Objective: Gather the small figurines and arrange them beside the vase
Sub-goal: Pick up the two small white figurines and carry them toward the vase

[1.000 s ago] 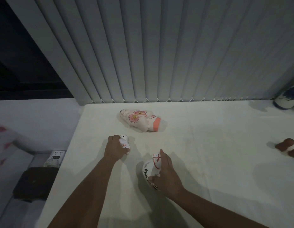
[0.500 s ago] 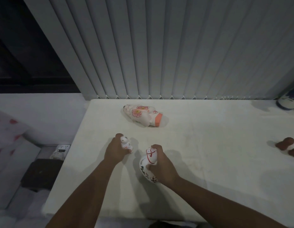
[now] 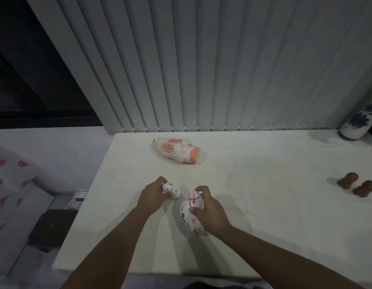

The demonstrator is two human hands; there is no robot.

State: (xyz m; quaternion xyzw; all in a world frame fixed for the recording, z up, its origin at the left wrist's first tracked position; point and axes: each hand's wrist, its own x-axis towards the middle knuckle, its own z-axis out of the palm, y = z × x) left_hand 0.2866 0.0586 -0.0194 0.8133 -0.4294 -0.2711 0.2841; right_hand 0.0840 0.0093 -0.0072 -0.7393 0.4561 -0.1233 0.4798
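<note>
Both hands have drifted up-frame: left hand clutches a small white figurine, right hand clasps a red-striped figurine.

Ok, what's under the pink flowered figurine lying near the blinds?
The pink flowered figurine lies on its side on the bare white table. Only its shadow shows beside it; whatever its body covers cannot be seen.
</note>
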